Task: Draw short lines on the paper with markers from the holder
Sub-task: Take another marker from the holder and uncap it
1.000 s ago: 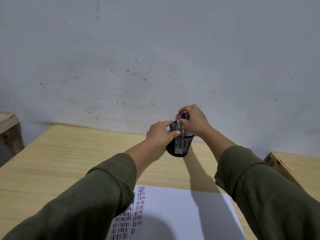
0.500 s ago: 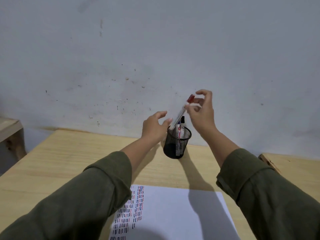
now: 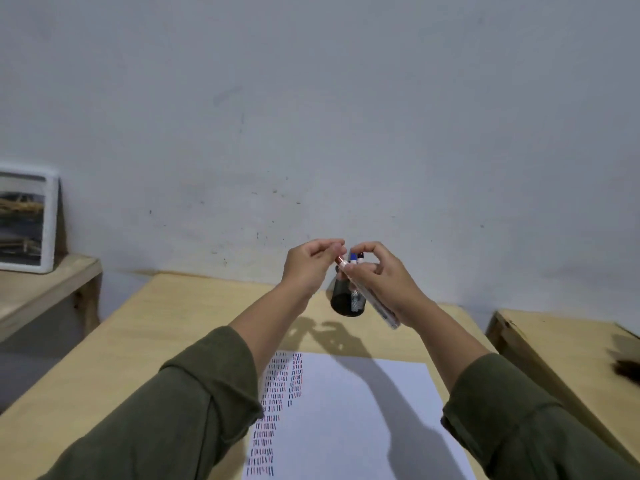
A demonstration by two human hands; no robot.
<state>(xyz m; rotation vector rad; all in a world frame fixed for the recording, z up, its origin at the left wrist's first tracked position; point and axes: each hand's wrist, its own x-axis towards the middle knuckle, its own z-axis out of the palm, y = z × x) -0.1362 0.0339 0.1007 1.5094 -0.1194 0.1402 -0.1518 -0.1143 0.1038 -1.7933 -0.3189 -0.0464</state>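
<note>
My right hand (image 3: 384,285) grips a white marker (image 3: 381,308) with a red cap (image 3: 340,261), held slanted in the air in front of the holder. My left hand (image 3: 308,266) pinches the red cap end with its fingertips. Behind both hands stands the black mesh holder (image 3: 343,301) near the wall, with a blue-capped and a dark-capped marker (image 3: 353,258) sticking up. The white paper (image 3: 353,417) lies on the wooden table (image 3: 138,341) close to me, with columns of short red, blue and black lines along its left side.
A framed picture (image 3: 26,223) leans on a low wooden shelf at the far left. Another wooden table (image 3: 561,344) stands to the right with a dark blurred thing at the frame's edge. The grey wall runs right behind the holder.
My right hand lifted the red-capped marker out of the holder and brought it down toward me. My left hand left the holder's rim and closed on the marker's cap.
</note>
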